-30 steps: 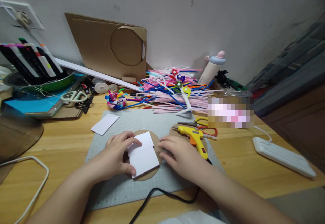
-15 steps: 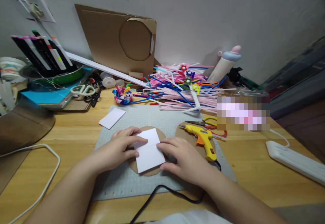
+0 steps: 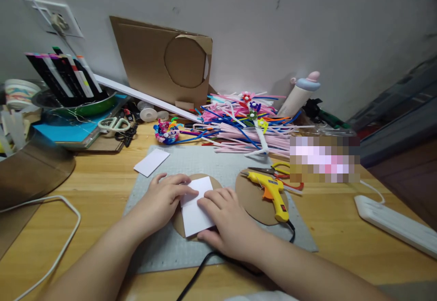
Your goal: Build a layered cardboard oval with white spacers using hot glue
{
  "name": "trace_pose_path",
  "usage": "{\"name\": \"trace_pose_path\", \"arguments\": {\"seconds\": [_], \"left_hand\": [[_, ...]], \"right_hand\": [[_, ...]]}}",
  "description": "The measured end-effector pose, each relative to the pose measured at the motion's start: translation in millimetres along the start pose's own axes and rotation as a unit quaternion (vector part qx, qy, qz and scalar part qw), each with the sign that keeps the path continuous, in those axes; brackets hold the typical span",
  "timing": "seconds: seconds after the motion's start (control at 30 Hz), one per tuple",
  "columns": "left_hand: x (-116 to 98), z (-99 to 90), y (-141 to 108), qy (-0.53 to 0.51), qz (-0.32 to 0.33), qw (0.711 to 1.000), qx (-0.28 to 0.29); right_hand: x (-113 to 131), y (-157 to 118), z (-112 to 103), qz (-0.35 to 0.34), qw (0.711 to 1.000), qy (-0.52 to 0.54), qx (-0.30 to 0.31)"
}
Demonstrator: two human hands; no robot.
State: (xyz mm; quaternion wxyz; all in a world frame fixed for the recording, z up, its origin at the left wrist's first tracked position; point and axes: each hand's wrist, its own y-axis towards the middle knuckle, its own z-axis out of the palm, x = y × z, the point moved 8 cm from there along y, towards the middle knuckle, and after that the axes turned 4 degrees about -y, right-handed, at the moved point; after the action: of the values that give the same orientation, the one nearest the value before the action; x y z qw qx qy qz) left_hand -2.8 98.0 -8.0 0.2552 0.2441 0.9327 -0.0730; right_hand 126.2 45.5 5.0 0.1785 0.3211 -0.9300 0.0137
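On the mat [image 3: 153,253], white cards [image 3: 196,219] lie over a disc [image 3: 178,224]. The left hand [image 3: 164,198], fingers parted, and right hand [image 3: 230,226], fingers close together, touch opposite sides, seemingly steadying them flat; the glue gun [image 3: 272,186] rests aside, nozzle away.

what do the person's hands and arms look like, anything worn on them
The left hand and right hand are gloveless, and no rings, watch or bracelet show. Both forearms are bare, with no sleeve in view and no visible markings. A bit of whitish cloth shows at the bottom edge, perhaps clothing.
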Motion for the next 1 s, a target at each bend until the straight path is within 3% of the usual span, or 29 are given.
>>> {"name": "trace_pose_path", "arguments": {"seconds": [0.23, 0.33, 0.47, 0.57, 0.63, 0.73, 0.87, 0.93, 1.0], "left_hand": [[-3.3, -3.3, -1.2, 0.001, -0.005, 1.000, -0.006], [-4.7, -4.0, -1.3, 0.003, -0.008, 1.000, -0.006], [-10.0, -4.8, -2.9, 0.014, -0.002, 1.000, -0.014], [-15.6, -3.5, -4.0, 0.028, 0.010, 0.999, -0.027], [-18.7, -1.8, -4.5, 0.040, 0.017, 0.998, -0.036], [-21.9, 0.0, -4.7, 0.058, 0.023, 0.997, -0.049], [-24.3, 1.5, -4.5, 0.069, 0.023, 0.996, -0.051], [-24.0, 2.0, -4.1, 0.067, 0.018, 0.996, -0.048], [-23.3, 1.8, -3.4, 0.062, 0.015, 0.997, -0.047]], "right_hand": [[-0.4, -1.5, 2.7, -0.001, 1.000, 0.012, 0.024], [9.9, -9.0, 0.1, -0.034, 0.998, 0.018, 0.055], [13.1, -17.4, -28.9, -0.067, 0.991, 0.045, 0.103], [-15.6, -2.6, -68.2, -0.004, 0.999, 0.022, 0.034], [-41.8, 18.2, -83.9, 0.047, 0.996, -0.068, -0.027], [-77.9, 60.0, -71.4, 0.107, 0.983, -0.146, -0.034], [-96.0, 105.4, -44.0, 0.103, 0.982, -0.158, -0.002], [-95.4, 108.5, -48.6, 0.098, 0.982, -0.160, 0.009], [-95.6, 93.3, -66.8, 0.115, 0.980, -0.165, 0.007]]}}
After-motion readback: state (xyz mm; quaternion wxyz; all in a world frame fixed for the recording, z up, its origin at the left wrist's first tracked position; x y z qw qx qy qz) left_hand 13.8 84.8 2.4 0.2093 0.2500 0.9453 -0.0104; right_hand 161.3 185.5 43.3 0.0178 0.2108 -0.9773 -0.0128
